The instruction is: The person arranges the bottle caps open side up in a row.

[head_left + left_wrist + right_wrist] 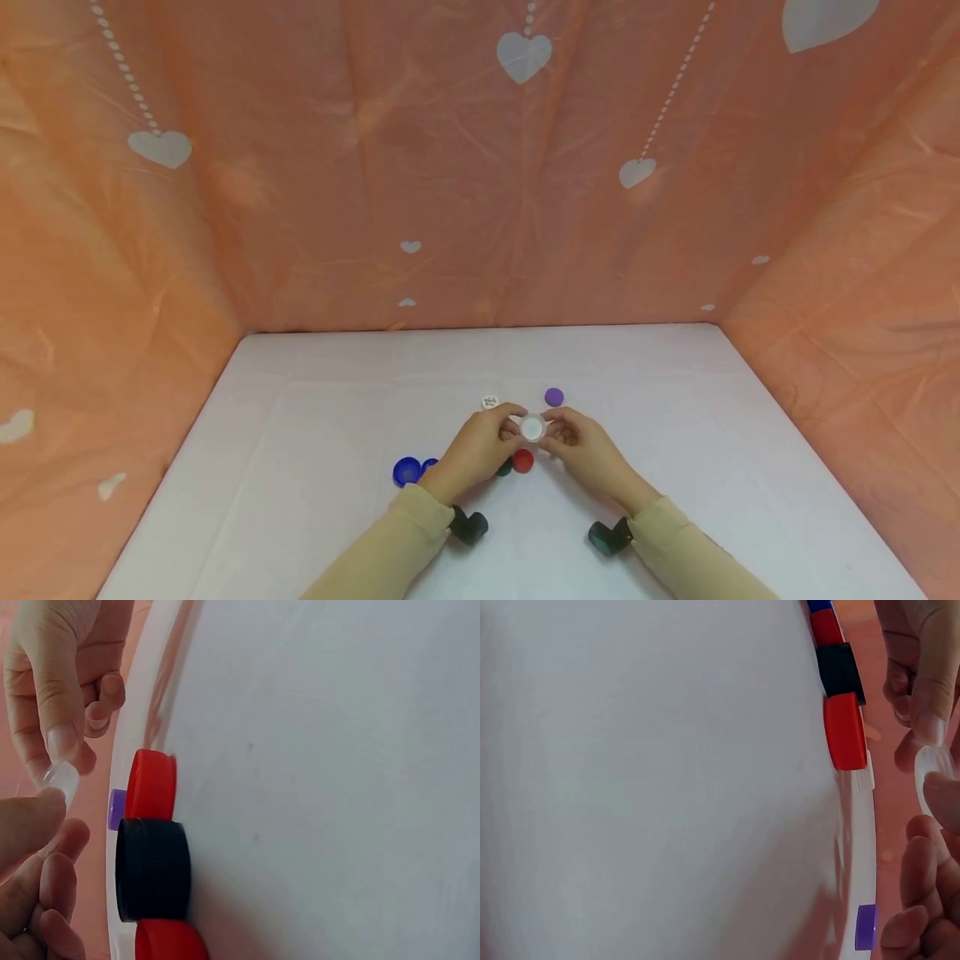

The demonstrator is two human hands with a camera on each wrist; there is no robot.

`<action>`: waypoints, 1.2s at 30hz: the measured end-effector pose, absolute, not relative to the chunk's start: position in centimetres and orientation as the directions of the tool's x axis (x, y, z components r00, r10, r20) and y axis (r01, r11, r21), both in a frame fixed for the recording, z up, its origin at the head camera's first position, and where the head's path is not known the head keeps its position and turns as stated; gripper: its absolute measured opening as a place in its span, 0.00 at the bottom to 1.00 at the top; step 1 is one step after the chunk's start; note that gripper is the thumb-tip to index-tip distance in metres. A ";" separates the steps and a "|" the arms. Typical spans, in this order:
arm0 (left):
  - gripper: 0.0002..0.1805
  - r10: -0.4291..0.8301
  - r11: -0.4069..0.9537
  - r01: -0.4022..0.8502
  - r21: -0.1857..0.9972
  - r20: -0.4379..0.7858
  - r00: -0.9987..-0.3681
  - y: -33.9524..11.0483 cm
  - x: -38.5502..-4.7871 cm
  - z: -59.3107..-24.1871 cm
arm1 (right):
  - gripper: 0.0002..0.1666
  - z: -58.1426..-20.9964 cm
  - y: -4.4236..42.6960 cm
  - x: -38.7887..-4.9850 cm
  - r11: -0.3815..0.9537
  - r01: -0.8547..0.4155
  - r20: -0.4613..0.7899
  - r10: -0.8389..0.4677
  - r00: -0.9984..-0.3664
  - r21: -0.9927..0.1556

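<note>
A round white cap (532,427) is held above the table between both hands. On its left side the left hand (480,442) pinches it with thumb and fingers; on the other side the right hand (588,454) pinches its edge. From the left wrist view the cap (61,780) looks translucent, with both thumbs on it. In the right wrist view its ridged rim (932,776) shows between the fingertips. A red cap (522,460) and a dark cap (504,467), partly covered by the left hand, lie just below the hands.
A purple cap (554,397) and a white cap with dark markings (490,402) lie beyond the hands. Blue caps (407,472) are beside the left forearm. Another red cap (169,941) shows in the left wrist view. Orange cloth (450,208) with pale hearts surrounds the white table (315,417).
</note>
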State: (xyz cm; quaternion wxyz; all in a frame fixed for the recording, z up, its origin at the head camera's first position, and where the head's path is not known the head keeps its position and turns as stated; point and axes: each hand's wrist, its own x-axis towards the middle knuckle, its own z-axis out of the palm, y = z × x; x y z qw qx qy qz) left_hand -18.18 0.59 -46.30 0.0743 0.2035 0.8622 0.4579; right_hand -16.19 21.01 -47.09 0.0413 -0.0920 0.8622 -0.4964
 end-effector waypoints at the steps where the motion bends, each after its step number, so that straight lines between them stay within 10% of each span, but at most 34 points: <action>1: 0.19 0.418 0.502 0.284 0.817 0.058 -0.907 0.7 -18.2 -46.3 | 0.20 -47.1 21.1 -16.2 0.495 -0.111 0.012 -0.200 -0.980 -0.862; 36: 0.19 0.482 0.683 0.398 0.613 0.032 -0.876 2.4 -17.7 -47.7 | 0.19 -47.9 23.1 -15.4 0.610 -0.145 -0.059 -0.301 -0.952 -0.779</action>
